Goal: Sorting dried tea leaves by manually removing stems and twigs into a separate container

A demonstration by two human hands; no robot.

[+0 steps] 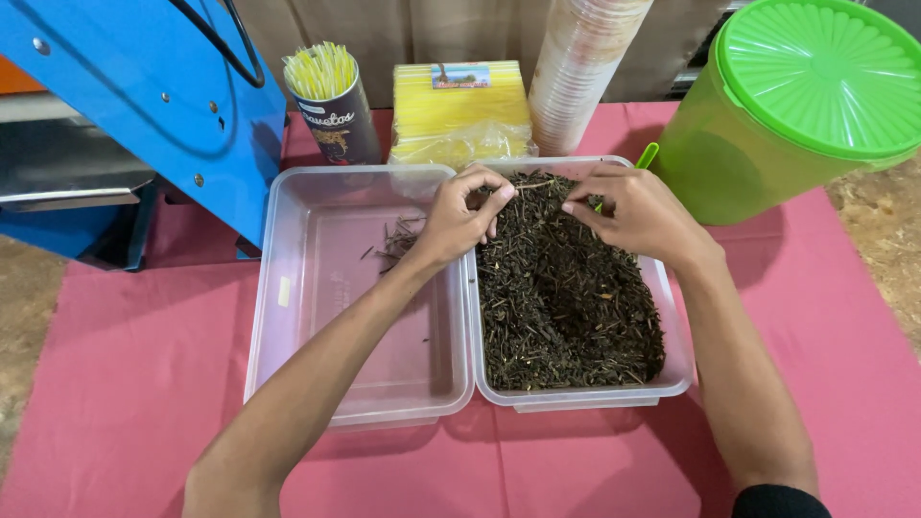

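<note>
Dark, dry loose tea leaves and twigs (566,297) fill the clear rectangular plastic tray (676,369) at frame centre, its long axis running top to bottom. They look light and brittle, best pinched. The left hand (459,216) and right hand (638,213), fingers curled, pinch small twigs. An almost empty clear tray (288,288) touches it at left.

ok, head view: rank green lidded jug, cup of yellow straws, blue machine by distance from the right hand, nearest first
1. green lidded jug, just right of the right hand.
2. cup of yellow straws, far left, behind the trays.
3. blue machine, farthest, at the table's left edge.
</note>
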